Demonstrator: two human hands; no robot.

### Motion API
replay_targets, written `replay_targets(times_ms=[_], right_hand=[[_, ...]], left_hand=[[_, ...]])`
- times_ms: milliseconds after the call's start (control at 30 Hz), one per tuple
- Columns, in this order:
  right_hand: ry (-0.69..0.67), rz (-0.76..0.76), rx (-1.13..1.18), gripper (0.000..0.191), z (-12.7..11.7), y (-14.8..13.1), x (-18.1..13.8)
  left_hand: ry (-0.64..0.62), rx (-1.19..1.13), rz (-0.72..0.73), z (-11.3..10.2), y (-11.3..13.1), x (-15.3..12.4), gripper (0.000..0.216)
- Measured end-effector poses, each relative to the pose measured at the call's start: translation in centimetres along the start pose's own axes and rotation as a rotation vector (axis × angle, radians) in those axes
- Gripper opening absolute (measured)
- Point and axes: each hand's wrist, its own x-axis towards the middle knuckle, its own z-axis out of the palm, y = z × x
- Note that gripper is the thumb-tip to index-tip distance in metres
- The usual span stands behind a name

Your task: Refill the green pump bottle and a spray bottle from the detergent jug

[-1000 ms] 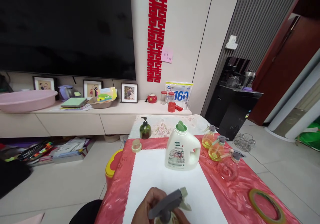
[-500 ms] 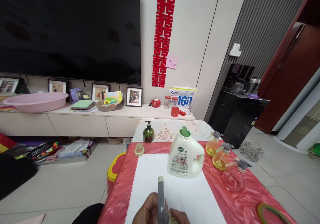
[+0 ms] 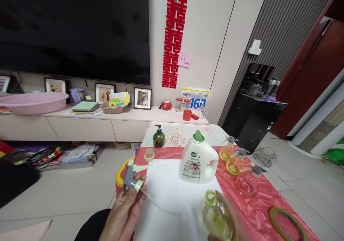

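My left hand (image 3: 127,208) is closed on a grey and pale-green trigger spray head (image 3: 130,180), its thin clear dip tube (image 3: 158,207) trailing to the right. In my right hand (image 3: 231,219) is a clear yellowish bottle (image 3: 215,212) with its neck uncovered, blurred by motion. Spray head and bottle are apart. Behind them an uncapped white detergent jug (image 3: 197,162) stands upright on a white sheet (image 3: 163,183). A beige measuring cap (image 3: 149,155) lies at the sheet's far left corner.
Several spray bottles (image 3: 247,185) line the right side of the red-covered table (image 3: 228,176). A roll of tape (image 3: 287,223) lies at the near right. A green pump bottle (image 3: 158,138) stands at the back left. A yellow-and-red stool (image 3: 120,178) is left of the table.
The spray head has come off the bottle. My left hand has moved left and up with it, while my right hand has carried the bottle to the right.
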Motion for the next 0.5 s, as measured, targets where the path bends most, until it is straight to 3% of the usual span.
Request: replay_targets(times_ms=[100,267,400,500], right_hand=[[0.099,0.086,-0.078,0.083,-3.4,-1.5,3.5],[0.148,-0.146,-0.469,0.074,-8.1,-5.8,11.5],[0.136,-0.405,-0.658,0.070,-9.5,-8.0,16.4],[0.072,-0.500,-0.746,0.068,-9.6,-8.7,18.6]], left_hand=[[0.012,0.042,-0.085,-2.2,-2.6,1.3,0.048],[0.048,0.102,-0.090,-4.7,-6.0,1.6,0.059],[0.035,0.152,-0.077,-4.5,-6.3,1.3,0.061],[0.039,0.175,-0.067,-3.8,-5.8,0.9,0.060]])
